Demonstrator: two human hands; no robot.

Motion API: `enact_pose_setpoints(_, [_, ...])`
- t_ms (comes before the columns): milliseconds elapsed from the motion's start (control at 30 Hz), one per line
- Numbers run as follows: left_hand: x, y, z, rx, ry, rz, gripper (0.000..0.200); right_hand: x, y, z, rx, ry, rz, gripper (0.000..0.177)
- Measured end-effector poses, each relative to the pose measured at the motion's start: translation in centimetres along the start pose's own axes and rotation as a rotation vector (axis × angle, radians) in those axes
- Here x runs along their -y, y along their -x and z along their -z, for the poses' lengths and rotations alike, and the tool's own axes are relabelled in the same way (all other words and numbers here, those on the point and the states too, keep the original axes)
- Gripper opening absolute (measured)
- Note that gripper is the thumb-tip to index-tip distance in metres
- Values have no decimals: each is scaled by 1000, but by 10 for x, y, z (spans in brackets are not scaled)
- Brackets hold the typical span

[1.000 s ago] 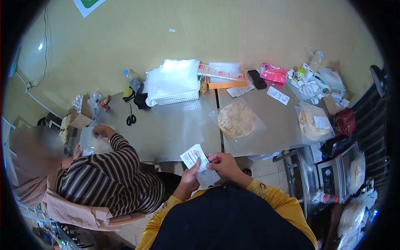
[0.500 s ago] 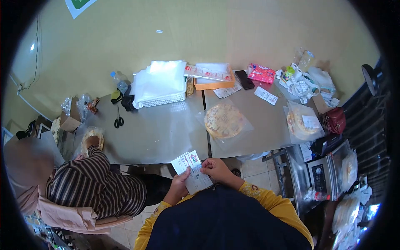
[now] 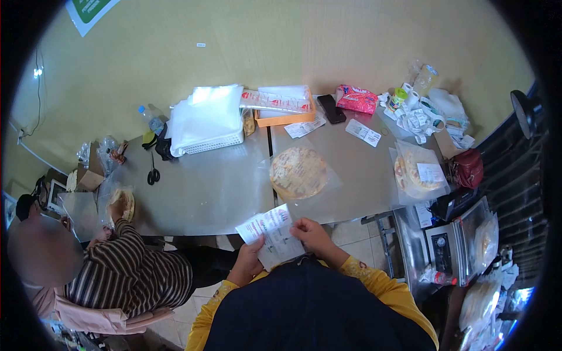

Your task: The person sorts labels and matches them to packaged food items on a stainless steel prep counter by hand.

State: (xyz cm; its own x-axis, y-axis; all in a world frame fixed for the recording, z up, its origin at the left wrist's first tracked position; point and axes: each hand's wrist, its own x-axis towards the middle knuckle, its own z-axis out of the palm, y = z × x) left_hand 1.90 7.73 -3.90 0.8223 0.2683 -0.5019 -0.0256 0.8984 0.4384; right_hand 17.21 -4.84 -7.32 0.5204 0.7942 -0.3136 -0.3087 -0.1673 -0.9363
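Note:
My left hand (image 3: 249, 258) is closed around the lower left of some printed labels (image 3: 270, 233), white with red and black print, in front of my dark-clothed chest. At the labels' right edge, my right hand (image 3: 311, 235) pinches with thumb and forefinger. Just beyond them on the table lies a round pizza (image 3: 297, 174) in a clear plastic bag. Farther right, stacked bagged pizzas (image 3: 412, 171) carry a white label on top.
A seated co-worker in a striped top (image 3: 132, 263) handles another pizza (image 3: 122, 205) at left. White plastic bags (image 3: 205, 114) fill a basket at the back. Near it are scissors (image 3: 153, 174), an orange tray (image 3: 287, 120), a phone (image 3: 331, 109) and a pink packet (image 3: 357, 99).
The labels have tilted and show wider, with my right hand shifted slightly right and up along their edge. The whole view has swung, moving the table things left.

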Motion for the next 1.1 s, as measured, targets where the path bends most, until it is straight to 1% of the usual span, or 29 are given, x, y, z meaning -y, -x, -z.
enact_pose_setpoints(100, [-2,-14,-1,82,1,-107,39,10,4,50,-125,-269,-193,12])
enact_pose_setpoints(133, [-2,-18,1,104,-8,-151,43,10,5,69,-163,-253,-257,12])
enact_pose_setpoints(200, [-6,-23,1,66,15,-184,45,10,9,104,-235,-222,-388,11])
enact_pose_setpoints(233, [-7,-25,0,47,25,-203,45,7,9,120,-236,-186,-419,10])
enact_pose_setpoints(267, [-8,-25,-4,-36,-6,-235,45,0,9,135,-234,-149,-450,9])
enact_pose_setpoints(300, [-7,-28,-1,-64,-11,-261,45,-6,7,146,-232,-112,-480,9])
enact_pose_setpoints(367, [-2,-33,7,-122,-21,-317,44,-19,-4,159,-229,-167,-494,9])
enact_pose_setpoints(433, [1,-32,1,-155,-24,-337,44,-20,-16,162,-198,-204,-496,9])
enact_pose_setpoints(600, [13,-32,-13,-206,47,-335,45,-14,-65,141,-237,-409,-400,11])
enact_pose_setpoints(667, [14,-27,-26,-237,81,-313,45,-24,-87,138,-245,-464,-353,15])
enact_pose_setpoints(767, [17,-27,-32,-278,99,-329,43,-33,-114,129,-246,-570,-281,14])
enact_pose_setpoints(867, [20,-23,-35,-326,125,-342,41,-20,-126,113,-258,-657,-282,16])
enact_pose_setpoints(967, [18,-17,-47,-366,100,-374,40,-4,-137,94,-250,-799,-169,18])
enact_pose_setpoints(1067, [15,-12,-50,-393,108,-382,39,-4,-161,84,-291,-684,-288,20])
enact_pose_setpoints(1100, [14,-11,-48,-400,122,-376,38,-4,-167,80,-307,-666,-287,20])
